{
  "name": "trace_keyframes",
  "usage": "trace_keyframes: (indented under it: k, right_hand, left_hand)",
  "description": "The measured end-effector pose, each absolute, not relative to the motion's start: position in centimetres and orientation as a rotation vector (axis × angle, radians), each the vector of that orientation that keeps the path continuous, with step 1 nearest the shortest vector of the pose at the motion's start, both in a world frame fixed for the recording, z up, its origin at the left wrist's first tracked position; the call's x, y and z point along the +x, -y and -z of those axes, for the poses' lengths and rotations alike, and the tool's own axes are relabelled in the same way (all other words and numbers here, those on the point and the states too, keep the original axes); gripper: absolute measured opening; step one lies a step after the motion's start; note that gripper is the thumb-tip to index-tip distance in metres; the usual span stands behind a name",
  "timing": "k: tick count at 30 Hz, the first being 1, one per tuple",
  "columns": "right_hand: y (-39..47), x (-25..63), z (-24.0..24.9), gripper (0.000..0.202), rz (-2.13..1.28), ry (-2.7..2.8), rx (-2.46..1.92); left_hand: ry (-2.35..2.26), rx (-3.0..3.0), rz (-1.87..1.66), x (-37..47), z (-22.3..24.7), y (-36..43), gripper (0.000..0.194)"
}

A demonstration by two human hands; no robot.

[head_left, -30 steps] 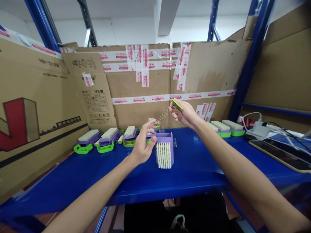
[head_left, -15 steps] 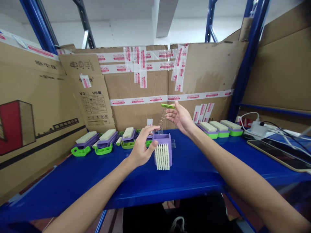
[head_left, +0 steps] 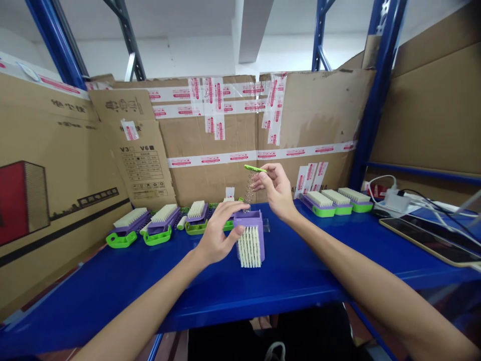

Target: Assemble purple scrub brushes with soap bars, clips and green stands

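A purple brush body (head_left: 262, 245) with cream bristles (head_left: 249, 248) stands on end on the blue shelf top, its bristles facing me. My left hand (head_left: 220, 230) holds it from the left, thumb by the front edge and fingers reaching over the top. Above it, my right hand (head_left: 277, 193) pinches a small flat green part (head_left: 254, 168). A thin coil spring (head_left: 249, 186) hangs between that green part and the top of the brush body; its lower end is partly hidden by my left fingertips. A clear piece (head_left: 266, 225) juts out behind the brush body on the right.
On the left lie several purple brushes (head_left: 163, 214) with green handles (head_left: 158, 236). Three assembled brushes (head_left: 321, 204) sit at the back right, near a white charger (head_left: 398, 199), cables and a flat dark device (head_left: 424, 240). Taped cardboard (head_left: 210, 180) walls the shelf's back.
My right hand has turned and come slightly lower and left, its fingers closer round the green part. The spring now stands more upright over the brush body. My left hand keeps its hold.
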State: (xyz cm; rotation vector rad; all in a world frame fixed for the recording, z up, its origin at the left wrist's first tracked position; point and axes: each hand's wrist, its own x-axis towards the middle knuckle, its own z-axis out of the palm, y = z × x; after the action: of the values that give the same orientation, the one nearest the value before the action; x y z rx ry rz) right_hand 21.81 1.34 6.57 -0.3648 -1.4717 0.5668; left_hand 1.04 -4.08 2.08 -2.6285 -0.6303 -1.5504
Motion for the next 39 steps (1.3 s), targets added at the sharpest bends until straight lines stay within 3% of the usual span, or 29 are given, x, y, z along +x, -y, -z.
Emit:
trace_keyframes:
  k: [30,39]
  right_hand:
    - [1.1,21.3,-7.1,0.023,-0.457,1.478,-0.341]
    - [1.0,21.3,-6.6,0.02,-0.446,1.522,-0.264]
  left_hand:
    - [0.435,-2.582,1.568,1.0,-2.2,4.3,0.032]
    - [0.386,-2.624,1.603,0.9,-2.1,4.1,0.042]
